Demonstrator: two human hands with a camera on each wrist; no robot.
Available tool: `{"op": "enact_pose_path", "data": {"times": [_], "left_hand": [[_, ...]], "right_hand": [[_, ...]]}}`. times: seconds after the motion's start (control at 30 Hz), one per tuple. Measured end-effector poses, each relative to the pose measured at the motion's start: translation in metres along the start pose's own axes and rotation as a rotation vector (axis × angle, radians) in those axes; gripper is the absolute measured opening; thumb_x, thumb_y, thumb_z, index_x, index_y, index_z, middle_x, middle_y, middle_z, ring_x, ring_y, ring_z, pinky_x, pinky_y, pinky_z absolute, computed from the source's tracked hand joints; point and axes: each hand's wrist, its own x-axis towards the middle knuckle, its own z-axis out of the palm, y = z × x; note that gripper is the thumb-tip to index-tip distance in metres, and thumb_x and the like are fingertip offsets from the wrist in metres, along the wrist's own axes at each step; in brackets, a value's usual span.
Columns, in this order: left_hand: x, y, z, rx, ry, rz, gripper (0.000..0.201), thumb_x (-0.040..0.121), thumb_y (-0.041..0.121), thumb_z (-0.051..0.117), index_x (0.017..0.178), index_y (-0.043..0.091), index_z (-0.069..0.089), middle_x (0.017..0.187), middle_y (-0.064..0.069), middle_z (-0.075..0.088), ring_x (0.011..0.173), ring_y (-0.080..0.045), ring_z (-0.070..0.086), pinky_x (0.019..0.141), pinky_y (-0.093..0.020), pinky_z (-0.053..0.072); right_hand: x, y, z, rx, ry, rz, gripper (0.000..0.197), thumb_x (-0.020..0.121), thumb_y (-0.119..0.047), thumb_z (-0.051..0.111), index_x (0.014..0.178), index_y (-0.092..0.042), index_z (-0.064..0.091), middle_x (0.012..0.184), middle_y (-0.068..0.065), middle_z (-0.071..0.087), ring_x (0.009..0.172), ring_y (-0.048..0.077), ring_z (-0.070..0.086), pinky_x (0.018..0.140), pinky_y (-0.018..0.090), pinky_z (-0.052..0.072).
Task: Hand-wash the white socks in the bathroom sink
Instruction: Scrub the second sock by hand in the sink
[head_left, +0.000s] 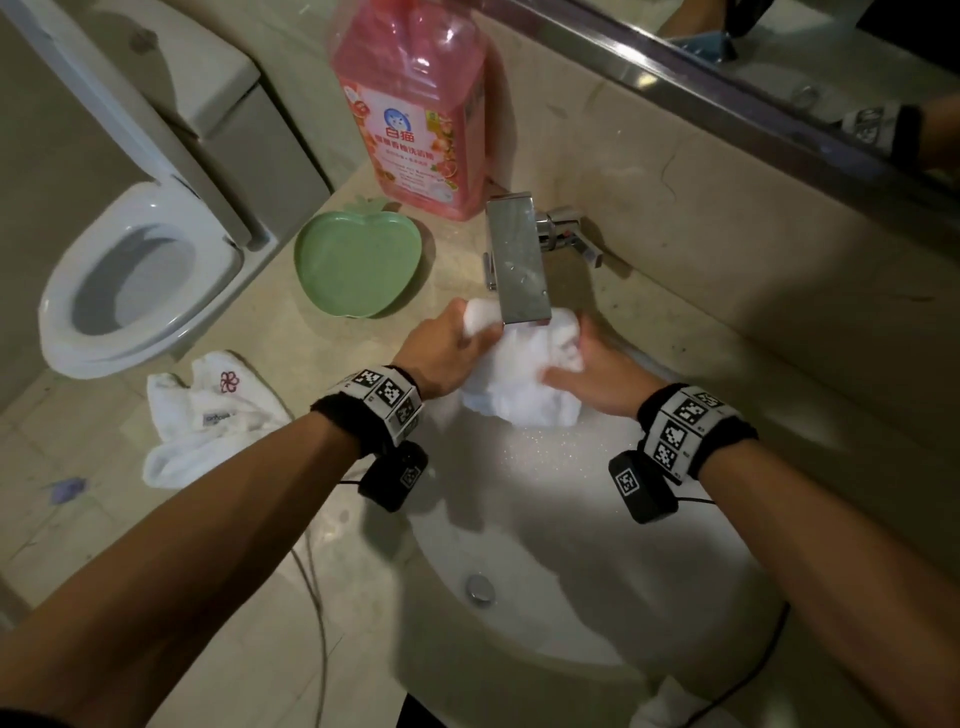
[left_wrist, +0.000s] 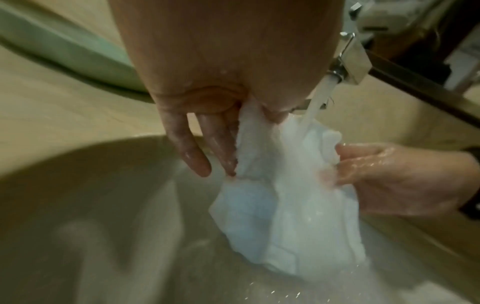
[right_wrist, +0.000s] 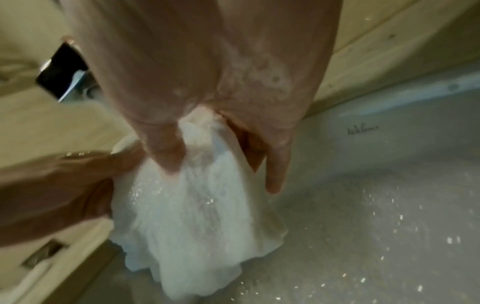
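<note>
My arms are bare, no sleeves. Each wrist wears a black band with white blocks of black square codes. A small black tagged box hangs under each, trailing a thin black cable.

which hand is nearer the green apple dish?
Left. The left hand grips the white sock under the faucet, just right of the green apple dish. The right hand holds the sock's far side, further from the dish.

Wet fluffy cloth sock, mirror-bright metal tap, glossy sink
</note>
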Motion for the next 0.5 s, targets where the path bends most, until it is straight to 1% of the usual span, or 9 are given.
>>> {"op": "enact_pose_path", "data": {"times": [0.07, 0.13, 0.2, 0.23, 0.3, 0.37, 0.4, 0.47, 0.5], "left_hand": [[-0.006, -0.005, -0.006, 0.032, -0.016, -0.011, 0.046, 0.094, 0.063, 0.044, 0.101, 0.018, 0.039, 0.073, 0.006, 0.056, 0.069, -0.024, 0.058, 0.063, -0.032, 0.037], [-0.008, -0.012, -0.011, -0.049, -0.050, -0.014, 0.045, 0.093, 0.060, 0.049, 0.103, 0.017, 0.041, 0.076, 0.003, 0.059, 0.069, -0.024, 0.065, 0.059, -0.034, 0.049], [-0.011, -0.018, -0.017, -0.218, -0.113, -0.015, 0.039, 0.093, 0.050, 0.059, 0.105, 0.017, 0.043, 0.084, -0.003, 0.063, 0.068, -0.025, 0.070, 0.054, -0.041, 0.058], [-0.012, -0.020, -0.019, -0.297, -0.142, -0.013, 0.035, 0.093, 0.041, 0.064, 0.105, 0.017, 0.043, 0.087, -0.005, 0.064, 0.068, -0.024, 0.070, 0.051, -0.040, 0.059], [-0.016, -0.024, -0.020, -0.395, -0.196, 0.011, 0.028, 0.092, 0.022, 0.068, 0.101, 0.013, 0.043, 0.089, -0.004, 0.061, 0.069, -0.021, 0.069, 0.049, -0.037, 0.058], [-0.018, -0.025, -0.021, -0.450, -0.240, 0.032, 0.025, 0.090, 0.000, 0.065, 0.098, 0.008, 0.043, 0.087, -0.007, 0.057, 0.073, -0.021, 0.063, 0.054, -0.037, 0.060], [-0.019, -0.025, -0.022, -0.461, -0.264, 0.034, 0.027, 0.087, -0.009, 0.064, 0.096, 0.007, 0.044, 0.088, -0.010, 0.056, 0.075, -0.022, 0.059, 0.061, -0.040, 0.060], [-0.021, -0.020, -0.022, -0.434, -0.336, 0.026, 0.032, 0.078, -0.014, 0.067, 0.092, 0.008, 0.049, 0.090, -0.014, 0.054, 0.080, -0.022, 0.054, 0.075, -0.041, 0.052], [-0.020, -0.018, -0.023, -0.444, -0.384, -0.003, 0.030, 0.074, -0.007, 0.070, 0.092, 0.009, 0.052, 0.092, -0.014, 0.055, 0.082, -0.021, 0.053, 0.077, -0.039, 0.049]], "right_hand": [[0.001, -0.001, 0.004, -0.100, -0.070, -0.011, 0.079, 0.086, -0.033, 0.075, 0.144, -0.014, 0.024, 0.125, 0.002, 0.047, 0.116, 0.020, 0.051, 0.089, 0.032, 0.044], [0.002, -0.002, 0.005, -0.147, -0.080, -0.049, 0.082, 0.088, -0.032, 0.073, 0.150, -0.024, 0.020, 0.121, -0.001, 0.044, 0.113, 0.017, 0.048, 0.087, 0.029, 0.040], [0.005, -0.004, 0.003, -0.149, -0.044, -0.069, 0.073, 0.089, -0.027, 0.072, 0.149, -0.023, 0.030, 0.110, -0.007, 0.052, 0.106, 0.015, 0.052, 0.079, 0.022, 0.042], [0.007, -0.006, 0.001, -0.120, -0.022, -0.068, 0.060, 0.091, -0.024, 0.071, 0.143, -0.026, 0.041, 0.104, -0.010, 0.056, 0.100, 0.013, 0.058, 0.072, 0.016, 0.044], [0.008, -0.012, -0.003, -0.076, 0.010, -0.080, 0.034, 0.093, -0.015, 0.069, 0.110, -0.044, 0.059, 0.093, -0.019, 0.060, 0.085, -0.003, 0.061, 0.059, 0.004, 0.043], [0.008, -0.017, -0.006, -0.085, 0.035, -0.111, 0.052, 0.094, -0.005, 0.061, 0.079, -0.055, 0.066, 0.083, -0.022, 0.060, 0.074, -0.008, 0.060, 0.053, -0.001, 0.040], [0.006, -0.020, -0.007, -0.085, 0.027, -0.110, 0.060, 0.094, -0.002, 0.057, 0.073, -0.056, 0.067, 0.083, -0.020, 0.061, 0.075, -0.007, 0.060, 0.052, -0.001, 0.040], [0.001, -0.025, -0.009, -0.061, 0.011, -0.103, 0.057, 0.092, 0.006, 0.052, 0.079, -0.046, 0.072, 0.089, -0.011, 0.065, 0.085, 0.007, 0.061, 0.054, 0.001, 0.042], [-0.002, -0.027, -0.010, -0.037, 0.014, -0.097, 0.051, 0.092, 0.008, 0.050, 0.086, -0.037, 0.074, 0.092, -0.008, 0.066, 0.089, 0.013, 0.061, 0.057, 0.004, 0.044]]}}
